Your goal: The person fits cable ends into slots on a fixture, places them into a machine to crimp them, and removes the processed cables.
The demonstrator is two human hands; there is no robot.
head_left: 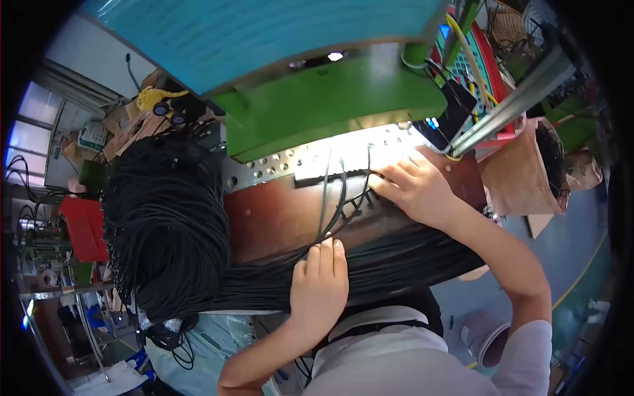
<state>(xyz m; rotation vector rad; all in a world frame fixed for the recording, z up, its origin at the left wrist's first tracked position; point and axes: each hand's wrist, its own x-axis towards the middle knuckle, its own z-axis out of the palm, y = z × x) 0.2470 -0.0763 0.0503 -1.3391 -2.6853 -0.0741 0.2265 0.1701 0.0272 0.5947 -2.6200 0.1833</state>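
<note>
My left hand (320, 280) lies over a thick bundle of black cables (403, 261), its fingers together and their tips closed on thin black cables (339, 214) that run up to the work area. My right hand (419, 188) reaches in from the right, thumb and forefinger bent together beside a black strip (320, 179). A cable passes at these fingertips; exactly what they pinch is partly hidden. Several short black cable ends (356, 203) lie below the strip on the brown work surface (264, 224). Bright light washes out the area behind.
A green machine body (337, 105) with a blue panel (277, 33) overhangs the work area. A large heap of black cables (168, 224) hangs at the left. A red bin (84, 228) is beyond it. On the right are a metal post (512, 99) and a cardboard box (522, 171).
</note>
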